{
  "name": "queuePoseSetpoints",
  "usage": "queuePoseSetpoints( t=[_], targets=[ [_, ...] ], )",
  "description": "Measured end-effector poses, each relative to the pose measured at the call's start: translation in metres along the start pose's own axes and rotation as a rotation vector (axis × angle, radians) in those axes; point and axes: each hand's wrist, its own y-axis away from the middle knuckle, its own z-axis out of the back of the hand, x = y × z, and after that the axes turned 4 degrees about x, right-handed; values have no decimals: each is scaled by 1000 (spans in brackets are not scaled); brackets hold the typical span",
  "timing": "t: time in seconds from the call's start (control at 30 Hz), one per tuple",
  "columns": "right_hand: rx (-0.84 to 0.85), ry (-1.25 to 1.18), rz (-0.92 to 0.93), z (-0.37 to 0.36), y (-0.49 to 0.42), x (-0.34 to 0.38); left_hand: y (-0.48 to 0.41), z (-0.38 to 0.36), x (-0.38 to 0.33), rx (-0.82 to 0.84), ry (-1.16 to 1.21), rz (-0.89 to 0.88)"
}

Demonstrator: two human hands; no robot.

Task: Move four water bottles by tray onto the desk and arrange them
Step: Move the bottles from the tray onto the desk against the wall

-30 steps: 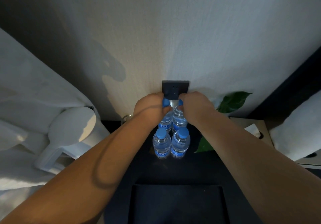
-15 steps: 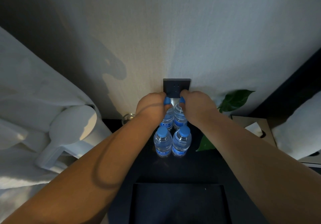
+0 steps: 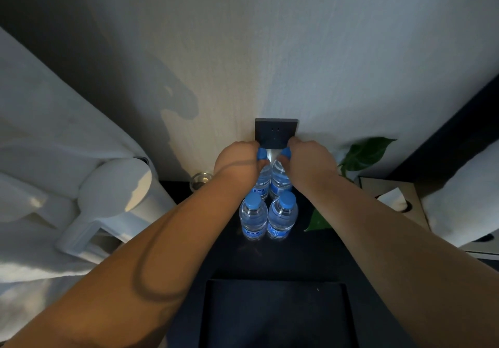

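the four water bottles stand in a two-by-two block on the dark desk (image 3: 318,255), close to the wall below the wall socket (image 3: 276,131). the dark tray (image 3: 275,282) lies well apart from them at the near edge. the left hand (image 3: 237,161) has its fingers curled over the blue cap of the rear left bottle (image 3: 261,185). the right hand (image 3: 310,161) grips the cap of the rear right bottle (image 3: 279,182) in the same way. the fingertips are hidden. the front left bottle (image 3: 252,219) and front right bottle (image 3: 282,218) hide the rear bases, so contact with the desk cannot be told. the front pair stands upright, side by side, with no hand on it. handling judgement: the bottles appear full and sealed, so they are fairly heavy for their size. the thin clear wall probably yields to a squeeze, and the label band may be slick. the cap and neck offer the stiffest hold. the tall, narrow form tips easily. a white kettle (image 3: 116,201) stands to the left and a leaf (image 3: 364,153) to the right.
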Motion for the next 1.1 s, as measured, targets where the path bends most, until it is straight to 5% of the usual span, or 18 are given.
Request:
queuePoseSetpoints(
  t=[0.9,1.1],
  targets=[
    [22,74,-93,-3,-6,-6,-5,1,1,19,34,35],
    [32,-77,-72,-2,-6,-11,-4,3,-1,19,53,34]
  ],
)
